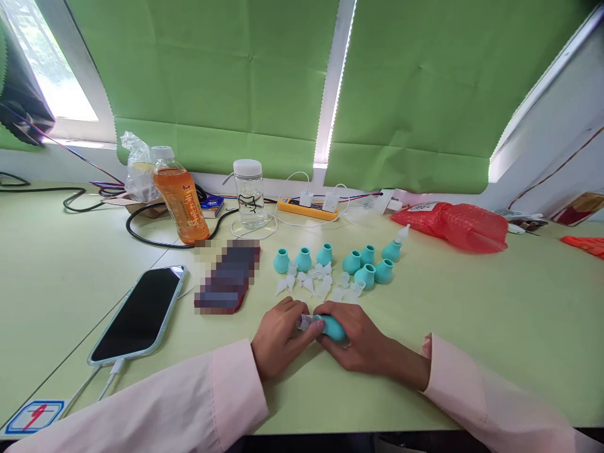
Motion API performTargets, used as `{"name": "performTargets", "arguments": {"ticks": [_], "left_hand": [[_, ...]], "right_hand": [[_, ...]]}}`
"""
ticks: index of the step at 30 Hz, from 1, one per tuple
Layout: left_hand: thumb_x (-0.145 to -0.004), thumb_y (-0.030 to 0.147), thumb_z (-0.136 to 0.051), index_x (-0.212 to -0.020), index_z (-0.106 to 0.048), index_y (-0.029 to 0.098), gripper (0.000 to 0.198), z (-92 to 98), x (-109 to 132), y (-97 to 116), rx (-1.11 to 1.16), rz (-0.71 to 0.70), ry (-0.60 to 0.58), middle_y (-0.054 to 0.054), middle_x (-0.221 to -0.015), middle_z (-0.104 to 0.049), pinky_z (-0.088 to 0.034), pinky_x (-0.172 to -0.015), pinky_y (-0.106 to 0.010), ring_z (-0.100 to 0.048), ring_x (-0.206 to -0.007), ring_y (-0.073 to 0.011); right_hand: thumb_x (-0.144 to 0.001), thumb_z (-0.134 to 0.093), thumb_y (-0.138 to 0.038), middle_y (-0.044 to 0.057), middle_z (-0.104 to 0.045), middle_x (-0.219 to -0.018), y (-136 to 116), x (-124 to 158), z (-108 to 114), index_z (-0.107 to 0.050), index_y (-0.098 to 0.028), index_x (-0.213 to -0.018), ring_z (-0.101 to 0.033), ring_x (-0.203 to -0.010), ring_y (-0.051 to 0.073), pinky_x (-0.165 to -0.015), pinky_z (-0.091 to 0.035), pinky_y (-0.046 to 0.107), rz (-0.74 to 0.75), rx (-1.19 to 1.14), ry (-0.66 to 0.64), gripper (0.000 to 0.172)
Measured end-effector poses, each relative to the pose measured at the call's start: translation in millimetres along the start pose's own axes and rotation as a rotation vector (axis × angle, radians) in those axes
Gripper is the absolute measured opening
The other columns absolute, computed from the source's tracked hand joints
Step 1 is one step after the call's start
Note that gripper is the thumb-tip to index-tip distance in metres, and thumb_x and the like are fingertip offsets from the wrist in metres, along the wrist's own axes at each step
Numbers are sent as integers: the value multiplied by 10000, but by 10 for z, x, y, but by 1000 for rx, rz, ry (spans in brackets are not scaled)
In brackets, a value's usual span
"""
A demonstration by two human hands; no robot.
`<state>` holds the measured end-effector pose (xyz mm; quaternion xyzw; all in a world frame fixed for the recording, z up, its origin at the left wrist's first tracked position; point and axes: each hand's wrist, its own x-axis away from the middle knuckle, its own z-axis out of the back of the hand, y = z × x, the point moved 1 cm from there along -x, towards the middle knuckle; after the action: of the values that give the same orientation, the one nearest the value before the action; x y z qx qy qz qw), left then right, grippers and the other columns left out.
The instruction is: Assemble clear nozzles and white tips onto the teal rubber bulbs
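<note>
Head view: the left hand [279, 340] has its fingers pinching a clear nozzle [304, 322]; the right hand [357, 335] has its fingers wrapped around a teal bulb [333, 328], located over the near tabletop [472, 302]; contact beneath cannot be told. Step in hand, as judged: seating nozzle on bulb; the next move calls for steady, aligned pressure. Bulb tilted sideways, neck pointing left, long axis roughly crosswise, base slightly nearer the wearer.

Daylight edges green blinds [207, 75] above a pale table [472, 327].

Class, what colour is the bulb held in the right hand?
The bulb is turquoise, best seen in the head view.
</note>
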<state>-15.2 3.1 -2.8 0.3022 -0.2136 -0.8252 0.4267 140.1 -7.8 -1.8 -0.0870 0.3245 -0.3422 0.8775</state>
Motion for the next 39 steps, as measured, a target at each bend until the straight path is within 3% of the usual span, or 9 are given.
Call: {"name": "performTargets", "arguments": {"ticks": [7, 13, 21, 25, 27, 30, 32, 34, 39], "left_hand": [[-809, 402, -348, -586, -454, 155, 349, -33, 37, -35, 101, -162, -163, 2, -577, -430, -309, -511, -218, -397, -549, -103], [-832, 371, -287, -607, -430, 156, 343, -42, 117, 19, 181, -219, -213, 2, -594, -399, -299, -510, -222, -369, -544, -98], [-841, 390, -230, -665, -456, 155, 371, -49, 152, 83, 268, -266, -263, -19, -631, -441, -331, -542, -226, -398, -580, -107], [-830, 425, -240, -639, -439, 156, 385, -28, 127, 69, 257, -399, -176, -21, -608, -431, -333, -531, -230, -398, -583, -116], [-824, 422, -270, -630, -434, 156, 368, -5, 101, 44, 244, -370, -92, -17, -607, -426, -330, -524, -229, -397, -578, -114], [-815, 367, -356, -761, -469, 160, 242, 14, 69, 8, 246, -187, -18, -13, -680, -473, -353, -547, -222, -421, -594, -105], [-789, 316, -431, -869, -462, 170, 170, 14, 61, 5, 252, -118, 26, -14, -742, -505, -375, -573, -221, -438, -612, -101], [-761, 264, -477, -891, -464, 170, 162, 11, 59, 16, 239, -121, 76, -17, -761, -518, -388, -589, -224, -447, -623, -102], [-726, 182, -490, -858, -508, 158, 136, 22, 51, 40, 211, -206, 148, -21, -706, -513, -398, -598, -242, -462, -634, -116]], "right_hand": [[-709, -487, -271, 18, -591, -655, -63, 7, 36, -497, -177, -793, -544, -565, 128, -521, -411, 236, -10, 2, -17, 127], [-586, -646, -307, -41, -533, -601, -76, -65, 204, -539, -195, -701, -501, -569, 96, -517, -404, 188, -208, -256, -308, 193], [-516, -686, -295, -72, -453, -518, 24, -104, 206, -529, -178, -630, -423, -463, 53, -412, -354, 154, -362, -679, -529, 226], [-573, -650, -361, -57, -489, -489, 124, -80, 202, -537, -152, -641, -439, -393, 55, -362, -362, 164, -465, -963, -743, 247], [-611, -631, -370, -39, -506, -505, 155, -100, 206, -554, -142, -668, -458, -410, 66, -395, -389, 184, -449, -993, -594, 247], [-693, -574, -345, 19, -555, -688, 165, -151, 225, -593, -153, -782, -530, -628, 116, -598, -444, 247, -335, -771, -110, 213], [-715, -559, -328, 43, -523, -831, 155, -163, 229, -607, -182, -856, -510, -805, 150, -743, -416, 287, -252, -539, 111, 209], [-723, -555, -321, 42, -469, -864, 155, -156, 217, -599, -216, -929, -480, -852, 157, -781, -396, 300, -198, -348, 193, 235], [-757, -519, -323, 33, -491, -831, 213, -126, 152, -549, -232, -1023, -498, -758, 139, -676, -423, 272, -165, -186, 112, 284]]}}
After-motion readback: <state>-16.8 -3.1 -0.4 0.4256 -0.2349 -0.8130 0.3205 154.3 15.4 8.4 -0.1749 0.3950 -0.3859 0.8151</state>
